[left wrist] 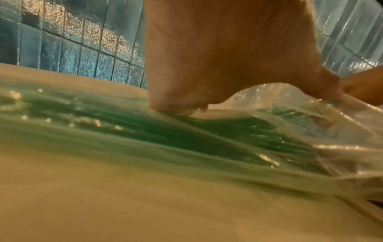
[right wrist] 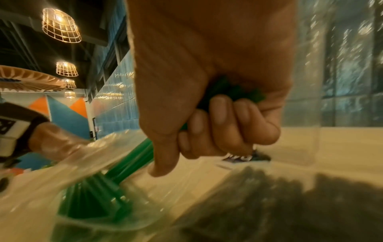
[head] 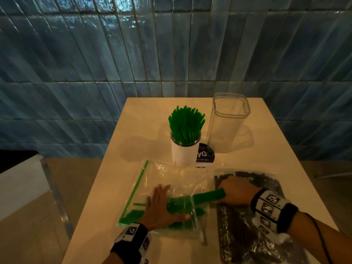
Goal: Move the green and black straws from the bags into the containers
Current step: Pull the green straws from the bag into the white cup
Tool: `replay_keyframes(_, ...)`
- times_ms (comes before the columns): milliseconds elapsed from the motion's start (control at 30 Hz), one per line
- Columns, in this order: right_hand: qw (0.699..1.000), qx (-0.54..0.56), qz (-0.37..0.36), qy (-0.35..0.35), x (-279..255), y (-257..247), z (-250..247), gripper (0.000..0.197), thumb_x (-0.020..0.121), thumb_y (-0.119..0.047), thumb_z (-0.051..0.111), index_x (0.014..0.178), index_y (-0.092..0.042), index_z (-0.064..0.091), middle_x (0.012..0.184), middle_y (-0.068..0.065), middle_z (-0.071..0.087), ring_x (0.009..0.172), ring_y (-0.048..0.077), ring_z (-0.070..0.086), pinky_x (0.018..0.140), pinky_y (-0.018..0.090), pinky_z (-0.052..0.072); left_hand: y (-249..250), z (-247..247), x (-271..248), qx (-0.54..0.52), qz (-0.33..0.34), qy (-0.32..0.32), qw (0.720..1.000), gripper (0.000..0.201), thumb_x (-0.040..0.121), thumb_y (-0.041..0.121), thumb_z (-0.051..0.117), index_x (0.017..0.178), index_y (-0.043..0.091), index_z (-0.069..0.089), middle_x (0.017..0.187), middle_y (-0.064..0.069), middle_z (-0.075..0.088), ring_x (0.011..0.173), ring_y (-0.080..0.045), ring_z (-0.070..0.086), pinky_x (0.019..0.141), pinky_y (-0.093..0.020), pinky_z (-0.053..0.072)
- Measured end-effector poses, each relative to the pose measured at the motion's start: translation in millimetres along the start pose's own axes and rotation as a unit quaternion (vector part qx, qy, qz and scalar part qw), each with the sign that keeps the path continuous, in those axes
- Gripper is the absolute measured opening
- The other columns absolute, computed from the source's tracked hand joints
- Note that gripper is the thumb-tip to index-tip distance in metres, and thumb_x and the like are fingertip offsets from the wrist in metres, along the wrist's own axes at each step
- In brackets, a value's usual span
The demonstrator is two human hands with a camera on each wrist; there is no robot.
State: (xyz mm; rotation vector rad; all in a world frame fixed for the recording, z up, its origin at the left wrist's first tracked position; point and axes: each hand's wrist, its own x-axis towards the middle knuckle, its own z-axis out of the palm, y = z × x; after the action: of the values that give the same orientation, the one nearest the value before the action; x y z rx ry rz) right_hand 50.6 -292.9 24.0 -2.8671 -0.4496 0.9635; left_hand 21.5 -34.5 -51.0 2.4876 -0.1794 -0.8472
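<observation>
My left hand [head: 162, 206] lies flat, fingers straight, pressing down the clear bag [head: 171, 180] that holds green straws [head: 131, 215]. My right hand [head: 235, 191] grips a bundle of green straws [head: 208, 196] half out of the bag's mouth; in the right wrist view the fingers [right wrist: 225, 124] curl round that bundle [right wrist: 132, 162]. A round jar [head: 183, 153] with a white label stands behind, full of upright green straws [head: 185, 124]. To its right stands a tall clear square container [head: 226, 122] with nothing in it. A bag of black straws [head: 247, 225] lies under my right wrist.
The small cream table [head: 137, 119] stands against a blue tiled wall [head: 95, 54]. A dark printed card [head: 205, 155] lies by the jar. A clear chair edge [head: 55, 191] is to the left of the table. A loose green straw [head: 140, 178] lies in the bag's far left.
</observation>
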Motion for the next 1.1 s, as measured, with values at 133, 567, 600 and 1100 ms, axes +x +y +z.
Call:
replay_keyframes(133,0.997,-0.036,0.065,-0.026,-39,39,-33,0.031,0.083,-0.061,0.055,0.082,-0.030,0.055,0.076,-0.012,0.050,0.077,0.009,0.051,0.058,0.016,0.035,0,5,0,0.052,-0.003,-0.006,0.999,0.143,0.031,0.103,0.024,0.148,0.029,-0.012,0.151,-0.011,-0.030,0.139,-0.029,-0.027,0.107,-0.051,-0.017)
replay_keyframes(567,0.992,-0.079,0.079,0.052,-80,-2,-69,0.050,0.077,-0.065,0.058,0.108,-0.026,0.059,0.102,-0.001,0.059,0.092,0.013,0.055,0.070,0.024,0.041,72,-14,-10,0.145,0.256,0.372,0.881,0.095,0.070,0.071,0.057,0.142,0.019,0.024,0.152,-0.015,0.021,0.141,-0.029,0.015,0.116,-0.048,0.011)
replay_keyframes(600,0.994,-0.072,0.051,0.057,-77,-16,-67,0.046,0.078,-0.063,0.058,0.106,-0.026,0.060,0.098,-0.001,0.058,0.089,0.013,0.055,0.068,0.024,0.039,81,-15,-9,0.152,0.276,0.389,0.866,0.087,0.069,0.062,0.065,0.137,0.017,0.033,0.145,-0.012,0.037,0.137,-0.026,0.028,0.114,-0.048,0.021)
replay_keyframes(1100,0.856,0.356,-0.216,0.307,-80,-93,-91,0.072,0.074,-0.038,0.075,0.125,-0.057,0.029,0.108,-0.021,0.056,0.100,-0.003,0.057,0.086,0.016,0.050,101,-31,-2,-0.310,0.231,0.323,0.864,0.006,0.073,0.021,0.059,0.067,0.019,0.059,0.057,-0.004,0.059,0.050,-0.022,0.054,0.054,-0.039,0.053)
